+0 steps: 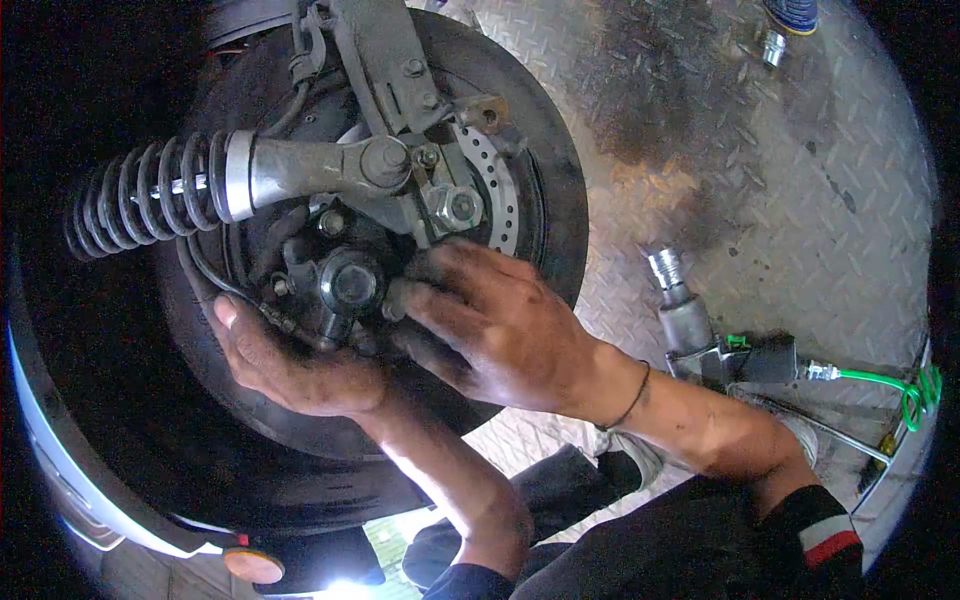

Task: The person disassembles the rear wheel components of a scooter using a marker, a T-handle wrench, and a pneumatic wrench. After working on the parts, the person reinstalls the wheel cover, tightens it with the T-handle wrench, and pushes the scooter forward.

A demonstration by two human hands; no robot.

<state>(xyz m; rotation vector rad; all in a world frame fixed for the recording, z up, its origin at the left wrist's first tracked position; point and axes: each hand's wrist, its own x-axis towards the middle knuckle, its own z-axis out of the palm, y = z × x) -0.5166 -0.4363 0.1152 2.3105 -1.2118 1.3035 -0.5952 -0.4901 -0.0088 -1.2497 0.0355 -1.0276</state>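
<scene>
A dark brake caliper (352, 283) with a round, raised piston housing sits at the wheel hub, between my two hands. My left hand (300, 370) cups it from below, thumb up on the left beside a thin brake line, its other fingers mostly hidden behind. My right hand (495, 325) is at the caliper's right side with fingers bent inward; the blackened fingertips press together in shadow, and what they pinch is hidden. Just above that hand are the large axle nut (459, 207) and the drilled brake disc (500, 190).
A coil-spring shock absorber (150, 195) crosses above the caliper, inside the tyre (560, 170). On the diamond-plate floor (830, 230) lies an impact wrench (700, 345) with a socket and green air hose (880, 376). A loose socket (773, 48) is at the upper right; an orange reflector (253, 565) sits below.
</scene>
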